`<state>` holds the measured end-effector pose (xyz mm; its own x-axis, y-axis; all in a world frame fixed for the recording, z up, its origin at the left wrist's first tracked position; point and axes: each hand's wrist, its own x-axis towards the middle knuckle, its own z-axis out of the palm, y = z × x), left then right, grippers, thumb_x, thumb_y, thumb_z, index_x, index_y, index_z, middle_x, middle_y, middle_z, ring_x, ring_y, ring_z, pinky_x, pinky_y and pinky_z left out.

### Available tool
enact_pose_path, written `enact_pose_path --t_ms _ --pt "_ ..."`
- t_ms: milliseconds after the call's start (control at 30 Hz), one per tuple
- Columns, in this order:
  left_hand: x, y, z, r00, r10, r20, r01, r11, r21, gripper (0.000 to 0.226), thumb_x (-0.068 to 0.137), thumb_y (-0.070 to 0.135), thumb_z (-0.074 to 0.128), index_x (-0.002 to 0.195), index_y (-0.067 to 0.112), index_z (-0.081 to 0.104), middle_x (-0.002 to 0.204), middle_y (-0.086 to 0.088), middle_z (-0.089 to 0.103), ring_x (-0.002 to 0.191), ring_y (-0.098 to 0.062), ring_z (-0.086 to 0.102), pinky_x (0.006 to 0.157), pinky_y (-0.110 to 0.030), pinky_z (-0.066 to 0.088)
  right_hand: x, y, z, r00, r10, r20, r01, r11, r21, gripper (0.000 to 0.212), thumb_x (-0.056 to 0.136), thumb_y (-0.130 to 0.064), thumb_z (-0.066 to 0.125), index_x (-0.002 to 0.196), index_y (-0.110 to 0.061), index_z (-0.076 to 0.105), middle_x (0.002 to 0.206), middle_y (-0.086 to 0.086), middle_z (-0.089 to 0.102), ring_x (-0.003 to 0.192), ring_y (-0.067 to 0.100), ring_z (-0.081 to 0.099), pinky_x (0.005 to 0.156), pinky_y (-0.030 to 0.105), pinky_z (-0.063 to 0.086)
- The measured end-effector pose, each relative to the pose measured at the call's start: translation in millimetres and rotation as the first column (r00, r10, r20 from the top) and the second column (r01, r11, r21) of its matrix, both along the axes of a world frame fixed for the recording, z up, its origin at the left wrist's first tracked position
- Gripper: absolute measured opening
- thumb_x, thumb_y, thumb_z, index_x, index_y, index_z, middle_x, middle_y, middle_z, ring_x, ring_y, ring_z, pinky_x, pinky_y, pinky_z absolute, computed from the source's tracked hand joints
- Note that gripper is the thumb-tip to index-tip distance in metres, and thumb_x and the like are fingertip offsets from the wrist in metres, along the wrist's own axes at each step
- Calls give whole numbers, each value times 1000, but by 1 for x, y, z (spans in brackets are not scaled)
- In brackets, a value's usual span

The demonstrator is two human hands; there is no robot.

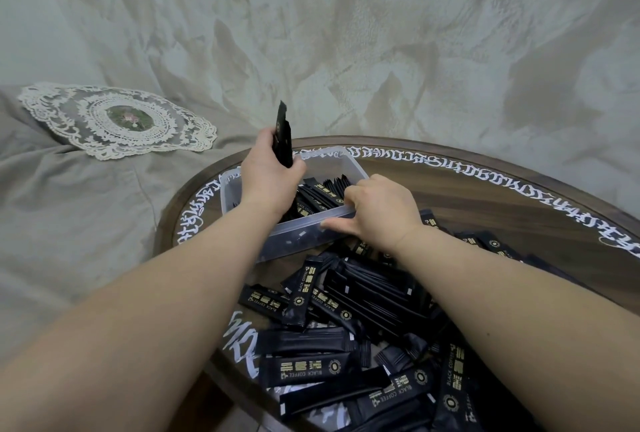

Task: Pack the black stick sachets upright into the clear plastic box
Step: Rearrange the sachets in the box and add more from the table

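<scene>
1. Nearest the camera, a large heap of loose sachets (349, 338) lies flat and jumbled on the round counter (519, 209), so most of the packing is judged still to do.
2. Just beyond the heap, the right hand (377, 213) grips the near right rim of the clear plastic box (332, 161), thumb along the outside wall and fingers curled over the edge.
3. Inside the box a row of packed sachets (329, 189) leans at a slant; how many is hard to tell, since the arms cover part of it.
4. Farther left, the left hand (270, 175) holds a few held sachets (282, 140) upright over the box's far left part, which looks unfilled.
</scene>
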<state>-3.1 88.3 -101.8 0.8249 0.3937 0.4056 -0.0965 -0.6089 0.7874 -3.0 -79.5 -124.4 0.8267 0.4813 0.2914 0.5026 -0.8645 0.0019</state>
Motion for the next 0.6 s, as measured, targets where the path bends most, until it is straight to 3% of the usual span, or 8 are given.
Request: enact_pose_path --t_ms 100,200,300,467,600 --pt "-1 1 2 997 10 -78 -19 994 -110 32 83 17 63 114 14 57 96 2 60 94 -23 58 81 -31 45 0 0 1 1000 -8 -12 8 1000 -8 57 75 -78 46 80 -22 53 88 -4 63 92 17 51 65 28 38" --pt "-3 6 2 979 29 -201 -46 995 -83 33 81 17 64 113 15 59 99 -1 64 100 -25 61 84 -31 49 -1 1 2 1000 -21 -13 21 1000 -10 56 76 -78 45 76 -22 49 84 -4 62 91 17 50 64 28 37" --pt "-8 9 2 926 85 -368 -71 996 52 52 79 21 70 126 12 50 115 -7 63 108 -25 56 80 -26 40 -3 2 3 999 -34 -19 34 999 -8 55 77 -77 45 77 -22 49 84 -3 62 92 17 51 64 29 38" --pt "-11 18 0 872 167 -461 -39 961 275 101 70 49 79 143 8 24 138 -20 40 129 -32 40 102 -38 36 -8 2 3 997 -54 -48 55 998 24 52 79 -73 49 82 -22 51 91 -2 61 99 18 49 71 30 39" --pt "-20 19 -4 872 225 -435 25 867 498 89 77 61 66 139 4 34 136 -20 41 130 -32 38 107 -40 33 -14 1 0 996 -52 -68 55 998 35 49 81 -69 50 90 -21 50 101 -2 58 106 18 44 80 30 41"
